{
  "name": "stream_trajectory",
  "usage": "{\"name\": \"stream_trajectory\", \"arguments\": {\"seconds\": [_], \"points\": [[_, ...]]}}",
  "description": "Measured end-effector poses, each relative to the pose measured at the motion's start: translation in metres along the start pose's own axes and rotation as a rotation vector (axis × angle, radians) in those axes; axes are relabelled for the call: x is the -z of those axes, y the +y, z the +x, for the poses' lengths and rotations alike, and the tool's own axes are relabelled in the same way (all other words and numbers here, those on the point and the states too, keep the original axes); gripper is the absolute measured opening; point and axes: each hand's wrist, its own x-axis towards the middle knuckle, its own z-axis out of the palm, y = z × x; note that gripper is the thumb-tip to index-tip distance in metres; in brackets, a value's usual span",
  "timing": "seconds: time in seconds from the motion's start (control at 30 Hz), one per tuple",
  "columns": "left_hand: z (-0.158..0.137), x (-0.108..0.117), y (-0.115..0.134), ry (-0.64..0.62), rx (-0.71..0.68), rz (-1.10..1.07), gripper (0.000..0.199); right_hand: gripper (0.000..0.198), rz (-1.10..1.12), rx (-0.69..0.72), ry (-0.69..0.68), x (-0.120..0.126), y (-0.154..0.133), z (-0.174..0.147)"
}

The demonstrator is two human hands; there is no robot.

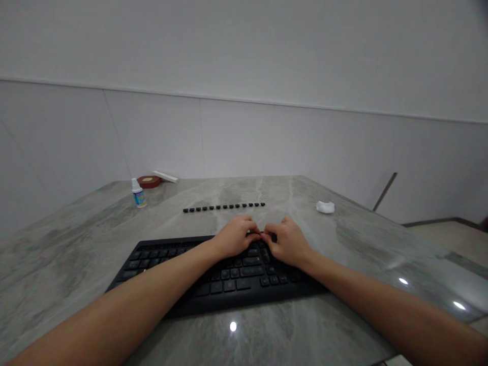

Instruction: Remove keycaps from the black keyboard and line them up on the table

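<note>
A black keyboard (244, 300) lies on the grey marbled table, partly hidden under both forearms. Over its upper edge, right of the middle, my left hand (237, 236) is closed with thumb and fingers pinched together. My right hand (286, 241) meets it from the other side, its fingers also pinched, the two sets of fingertips nearly touching. Whatever sits between the fingertips is hidden or too small to make out. Beyond the keyboard, several small black keycaps (224, 207) stand in one straight row.
At the back left is a white spray bottle (139, 194) with a blue label. Behind it are a reddish-brown box (149, 181) and a white bar-shaped object (165, 177). A crumpled white tissue or cloth (325, 207) rests on the right. A white wall (244, 137) bounds the far side.
</note>
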Motion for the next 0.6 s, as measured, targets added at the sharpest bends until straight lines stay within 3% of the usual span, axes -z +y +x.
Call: {"name": "stream_trajectory", "arguments": {"seconds": [0.17, 0.3, 0.47, 0.6], "points": [[0.0017, -0.0017, -0.0022, 0.006, 0.003, -0.011, 0.002, 0.013, 0.016, -0.03, 0.045, 0.0004, 0.0002, 0.0006], [0.0024, 0.0003, 0.0001, -0.015, 0.009, -0.033, 0.016, 0.015, -0.001, -0.074, 0.079, -0.0001, 0.0054, 0.0022], [0.0011, 0.0018, 0.0004, 0.019, -0.003, -0.035, 0.01, 0.014, 0.038, 0.073, 0.044, -0.0008, 0.0083, 0.0027], [0.0009, 0.0003, -0.0019, 0.038, 0.019, -0.008, 0.008, 0.015, 0.049, 0.081, 0.036, -0.0004, 0.0089, 0.0037]]}}
